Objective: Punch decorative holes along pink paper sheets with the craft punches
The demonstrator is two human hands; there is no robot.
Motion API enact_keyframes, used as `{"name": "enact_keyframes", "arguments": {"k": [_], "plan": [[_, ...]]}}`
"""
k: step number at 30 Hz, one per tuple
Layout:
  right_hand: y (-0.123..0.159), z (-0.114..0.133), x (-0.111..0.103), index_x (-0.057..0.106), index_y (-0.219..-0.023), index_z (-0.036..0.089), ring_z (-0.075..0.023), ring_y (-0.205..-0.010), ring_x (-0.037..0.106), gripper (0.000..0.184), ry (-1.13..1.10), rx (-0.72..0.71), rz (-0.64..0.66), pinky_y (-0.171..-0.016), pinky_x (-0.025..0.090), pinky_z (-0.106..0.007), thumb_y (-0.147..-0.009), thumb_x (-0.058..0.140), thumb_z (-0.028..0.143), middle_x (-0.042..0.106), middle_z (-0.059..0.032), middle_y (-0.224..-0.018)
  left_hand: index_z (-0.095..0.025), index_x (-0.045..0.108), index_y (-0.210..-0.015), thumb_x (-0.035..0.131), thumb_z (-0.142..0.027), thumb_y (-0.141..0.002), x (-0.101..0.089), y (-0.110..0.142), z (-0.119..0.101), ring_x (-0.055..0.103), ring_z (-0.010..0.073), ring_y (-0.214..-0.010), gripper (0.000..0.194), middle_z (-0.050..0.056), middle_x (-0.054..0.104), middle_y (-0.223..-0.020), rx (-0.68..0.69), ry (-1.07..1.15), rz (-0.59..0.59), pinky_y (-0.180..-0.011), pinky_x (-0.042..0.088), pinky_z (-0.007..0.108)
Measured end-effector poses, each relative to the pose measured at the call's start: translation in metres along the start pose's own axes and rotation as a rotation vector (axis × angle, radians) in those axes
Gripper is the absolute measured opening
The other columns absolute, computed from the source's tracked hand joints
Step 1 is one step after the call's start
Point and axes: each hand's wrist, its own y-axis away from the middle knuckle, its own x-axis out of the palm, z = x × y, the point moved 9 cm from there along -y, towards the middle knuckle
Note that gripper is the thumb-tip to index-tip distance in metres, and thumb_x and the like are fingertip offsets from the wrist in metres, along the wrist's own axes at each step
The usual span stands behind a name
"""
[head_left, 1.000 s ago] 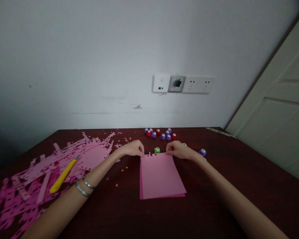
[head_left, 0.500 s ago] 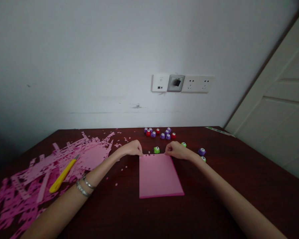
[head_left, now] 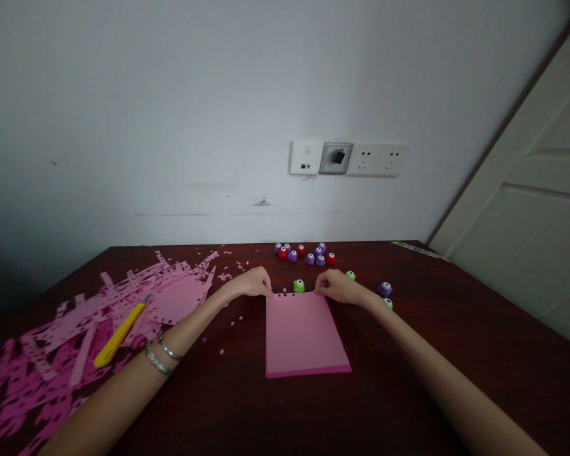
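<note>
A stack of pink paper sheets [head_left: 305,335] lies flat on the dark table in the middle of the view. Small dark punched spots show along part of its far edge. My left hand [head_left: 255,282] is closed in a pinch at the far left corner of the paper. At the far right corner, the fingers of my right hand [head_left: 336,286] pinch the edge. Just beyond the paper, between both hands, sits a green craft punch [head_left: 299,286] with a white top and dark dot.
Punched pink paper scraps [head_left: 71,342] are heaped on the left, with a yellow utility knife [head_left: 120,335] on top. Several purple and red punches [head_left: 320,260] stand near the wall. A purple punch [head_left: 384,289] lies beyond my right forearm. Tiny pink cutouts [head_left: 225,277] are scattered about.
Fewer dark spots show along the paper's far edge. Both hands stay at the same corners, almost still.
</note>
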Motion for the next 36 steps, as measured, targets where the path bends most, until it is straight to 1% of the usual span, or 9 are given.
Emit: {"name": "enact_keyframes", "arguments": {"k": [5, 12, 19, 36], "plan": [[0.0000, -0.0005, -0.0001, 0.066, -0.067, 0.013, -0.0136, -0.059, 0.056, 0.013, -0.005, 0.009, 0.001, -0.054, 0.039, -0.023, -0.071, 0.054, 0.019, 0.066, -0.0043, -0.066, -0.014, 0.069, -0.060, 0.063, -0.028, -0.058, -0.0002, 0.0016, -0.0022, 0.051, 0.0130, -0.056, 0.015, 0.002, 0.064, -0.058, 0.005, 0.008, 0.002, -0.053, 0.033, 0.024], [-0.0004, -0.0016, -0.0006, 0.065, -0.067, 0.012, -0.0136, -0.059, 0.056, 0.014, -0.002, -0.004, -0.011, -0.054, 0.039, -0.023, -0.072, 0.055, 0.019, 0.065, -0.0047, -0.064, -0.012, 0.071, -0.064, 0.063, -0.029, -0.058, 0.0000, 0.0006, -0.0007, 0.052, 0.0140, -0.058, 0.020, 0.005, 0.065, -0.061, -0.004, -0.015, 0.008, -0.054, 0.034, 0.025], [-0.0006, -0.0020, 0.0010, 0.066, -0.068, 0.013, -0.0140, -0.060, 0.056, 0.015, 0.003, 0.007, 0.012, -0.055, 0.039, -0.024, -0.072, 0.054, 0.020, 0.066, -0.0047, -0.067, -0.013, 0.070, -0.063, 0.063, -0.030, -0.059, 0.0008, -0.0004, 0.0000, 0.051, 0.0125, -0.056, 0.019, 0.003, 0.064, -0.059, 0.013, -0.014, 0.011, -0.052, 0.033, 0.023], [-0.0016, -0.0052, 0.0004, 0.065, -0.070, 0.013, -0.0135, -0.060, 0.056, 0.014, -0.013, 0.014, -0.031, -0.054, 0.039, -0.023, -0.073, 0.054, 0.019, 0.065, -0.0042, -0.068, -0.014, 0.069, -0.061, 0.063, -0.031, -0.058, -0.0004, -0.0022, 0.0046, 0.052, 0.0135, -0.058, 0.019, 0.002, 0.064, -0.059, 0.008, -0.005, -0.009, -0.053, 0.034, 0.023]]}}
